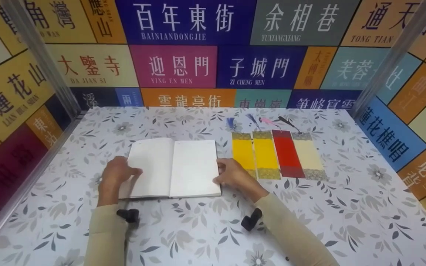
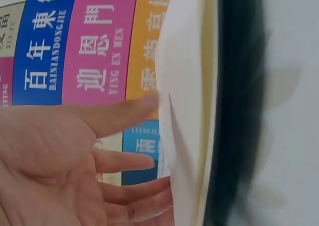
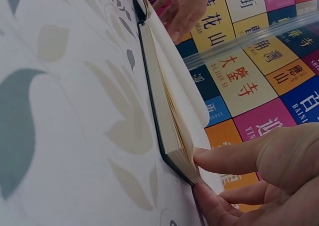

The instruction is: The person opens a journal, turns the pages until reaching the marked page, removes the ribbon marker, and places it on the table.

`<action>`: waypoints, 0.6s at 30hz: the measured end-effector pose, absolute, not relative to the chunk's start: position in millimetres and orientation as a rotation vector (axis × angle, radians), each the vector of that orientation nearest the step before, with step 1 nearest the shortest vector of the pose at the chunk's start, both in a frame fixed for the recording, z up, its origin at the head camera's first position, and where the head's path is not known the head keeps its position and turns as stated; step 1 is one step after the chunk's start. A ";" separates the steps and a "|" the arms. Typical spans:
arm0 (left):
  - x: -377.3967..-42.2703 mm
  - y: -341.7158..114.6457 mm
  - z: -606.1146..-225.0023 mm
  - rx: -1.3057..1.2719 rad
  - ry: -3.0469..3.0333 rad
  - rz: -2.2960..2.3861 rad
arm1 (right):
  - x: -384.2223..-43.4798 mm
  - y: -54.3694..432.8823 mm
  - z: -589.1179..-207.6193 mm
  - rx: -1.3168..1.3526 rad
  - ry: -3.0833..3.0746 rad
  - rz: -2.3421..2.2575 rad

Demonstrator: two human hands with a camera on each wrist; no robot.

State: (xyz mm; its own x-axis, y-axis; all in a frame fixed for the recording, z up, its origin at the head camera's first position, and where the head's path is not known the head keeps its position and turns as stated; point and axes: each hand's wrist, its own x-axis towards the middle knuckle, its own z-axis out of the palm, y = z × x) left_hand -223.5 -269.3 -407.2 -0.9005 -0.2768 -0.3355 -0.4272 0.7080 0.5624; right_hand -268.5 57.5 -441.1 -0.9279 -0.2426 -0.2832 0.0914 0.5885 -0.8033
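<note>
An open notebook (image 1: 194, 168) with blank white pages and a dark cover lies on the table. At its left side is my left hand (image 1: 115, 175). In the left wrist view the fingers of that hand (image 2: 55, 161) are extended, the thumb tip right at the pages. My right hand (image 1: 235, 175) pinches the notebook's right edge. The right wrist view shows this hand (image 3: 269, 181) with its thumb on the page corner and a finger at the cover's edge. To the right lie two yellow bookmarks (image 1: 266, 155), a red bookmark (image 1: 288, 155) and a cream bookmark (image 1: 309, 155).
Tassels (image 1: 252, 120) in blue, pink and black trail from the bookmarks' far ends. A floral cloth (image 1: 198, 229) covers the table. Panels with place names (image 1: 178, 66) stand behind and at both sides, with clear posts (image 1: 401, 48) at the corners.
</note>
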 end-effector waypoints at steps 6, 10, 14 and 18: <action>-218.1 -282.9 -404.9 -0.563 2.618 1.042 | -267.4 58.6 -442.0 -0.177 2.501 -1.243; -214.6 -295.0 -405.7 -0.531 2.586 1.077 | -266.5 57.7 -442.5 -0.137 2.451 -1.269; -213.5 -304.5 -407.9 -0.504 2.553 1.072 | -266.0 57.4 -441.5 -0.100 2.417 -1.279; -214.2 -307.7 -410.6 -0.517 2.516 1.080 | -266.6 57.3 -439.9 -0.095 2.426 -1.256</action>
State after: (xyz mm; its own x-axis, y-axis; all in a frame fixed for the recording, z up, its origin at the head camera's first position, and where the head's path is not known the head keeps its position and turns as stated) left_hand -214.2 -307.7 -410.6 -0.8708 -0.1896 -0.4536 -0.4594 0.6423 0.6135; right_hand -266.6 57.3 -439.9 -0.9155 -0.2417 -0.3217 0.1232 0.5927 -0.7959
